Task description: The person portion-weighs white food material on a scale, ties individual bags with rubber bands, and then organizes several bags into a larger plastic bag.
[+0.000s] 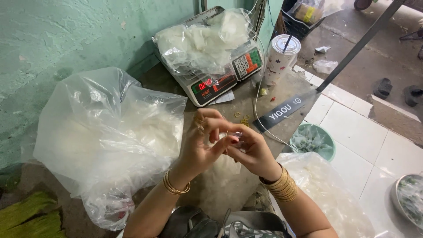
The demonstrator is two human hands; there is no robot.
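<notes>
My left hand (200, 143) and my right hand (253, 150) meet in front of me above a grey table (288, 90). Together they pinch a small clear plastic bag (235, 134) between the fingertips; what is inside it I cannot tell. Both wrists wear gold bangles. A few small yellow rubber bands (241, 118) lie on the table just beyond my fingers. A digital scale (220, 79) with a lit red display stands further back, and a filled clear bag of white pieces (205, 39) rests on its pan.
A big open plastic bag of white pieces (110, 136) lies at the left by the green wall. A lidded cup with a straw (280, 57) stands right of the scale. A green bowl (315, 141), another filled bag (326, 194) and a metal bowl (410, 198) are at the right on the tiled floor.
</notes>
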